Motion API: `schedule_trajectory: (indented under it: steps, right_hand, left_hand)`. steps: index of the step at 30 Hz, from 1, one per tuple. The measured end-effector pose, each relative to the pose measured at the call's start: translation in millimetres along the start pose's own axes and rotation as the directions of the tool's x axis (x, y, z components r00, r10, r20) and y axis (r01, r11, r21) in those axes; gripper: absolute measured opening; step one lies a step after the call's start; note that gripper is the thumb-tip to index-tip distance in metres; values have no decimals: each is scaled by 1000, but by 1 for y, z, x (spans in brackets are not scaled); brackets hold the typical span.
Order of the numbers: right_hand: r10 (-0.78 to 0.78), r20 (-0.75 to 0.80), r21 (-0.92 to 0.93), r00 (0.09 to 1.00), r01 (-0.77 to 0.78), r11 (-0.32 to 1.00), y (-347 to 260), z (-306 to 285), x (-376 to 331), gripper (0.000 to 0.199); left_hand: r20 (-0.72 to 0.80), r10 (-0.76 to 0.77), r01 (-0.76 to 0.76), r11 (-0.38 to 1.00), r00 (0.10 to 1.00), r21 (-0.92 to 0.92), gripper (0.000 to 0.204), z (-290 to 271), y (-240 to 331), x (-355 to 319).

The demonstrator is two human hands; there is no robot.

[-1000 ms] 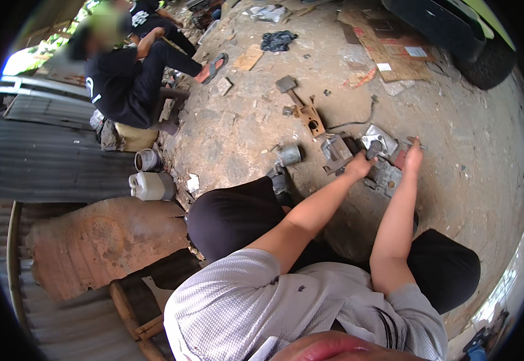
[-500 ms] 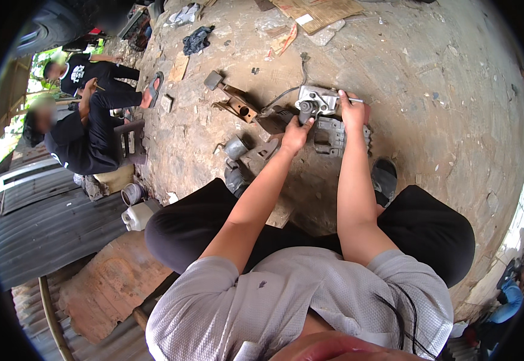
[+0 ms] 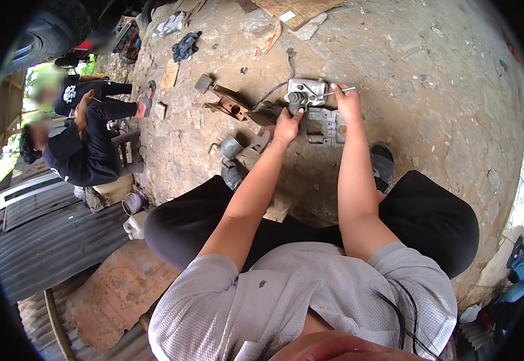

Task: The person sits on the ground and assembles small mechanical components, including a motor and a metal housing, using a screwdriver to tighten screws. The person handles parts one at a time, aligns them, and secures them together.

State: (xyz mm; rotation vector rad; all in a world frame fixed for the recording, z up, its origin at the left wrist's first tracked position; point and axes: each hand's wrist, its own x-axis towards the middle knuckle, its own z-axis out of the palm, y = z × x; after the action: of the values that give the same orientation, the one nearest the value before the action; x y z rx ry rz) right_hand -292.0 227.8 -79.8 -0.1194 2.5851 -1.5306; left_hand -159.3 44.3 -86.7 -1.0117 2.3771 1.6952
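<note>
A: How do the arms lie?

B: Both forearms reach straight out over the black-trousered knees toward the grey metal housing [image 3: 307,91] on the dirt ground [image 3: 430,78]. The left hand [image 3: 287,126] sits at the near left corner of the housing, fingers curled round a dark knob-like part [image 3: 294,101] that sticks out of it. The right hand [image 3: 347,103] is at the housing's right edge, fingers closed on a thin metal tool [image 3: 341,91] whose tip points left at the housing.

A: And the flat piece?

B: A flat grey casting [image 3: 322,126] lies just near of the housing, between the two hands, touching the right wrist's side.

A: What can't you make out?

B: The left fingertips are hidden behind the knob, so how tightly they grip I cannot tell. A cable [image 3: 274,90] runs off left of the housing and its end is lost among rusty parts [image 3: 229,103]. The right foot [image 3: 382,163] is half covered by the forearm.

A: Any packages or signs?

B: Far of the housing, at the top edge, lies flattened brown cardboard [image 3: 298,8] with a small white label, cut off by the frame. Far left of the housing, a dark rag [image 3: 185,46]. A small metal can [image 3: 230,146] stands near left. Two people in black [image 3: 84,141] sit well to the left.
</note>
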Motion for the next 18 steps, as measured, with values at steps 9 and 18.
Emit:
schedule_trajectory:
  steps: [9,18]
  right_hand:
    - [28,28,53,999,-30,998,0,3,-2,32]
    - [89,46,182,995,-96,979,39,17,12,38]
  left_hand:
    - [30,-6,6,1000,1000,-2,47,-3,3,-2]
    - [24,15,-19,984,1000,178,61,-7,11,-4]
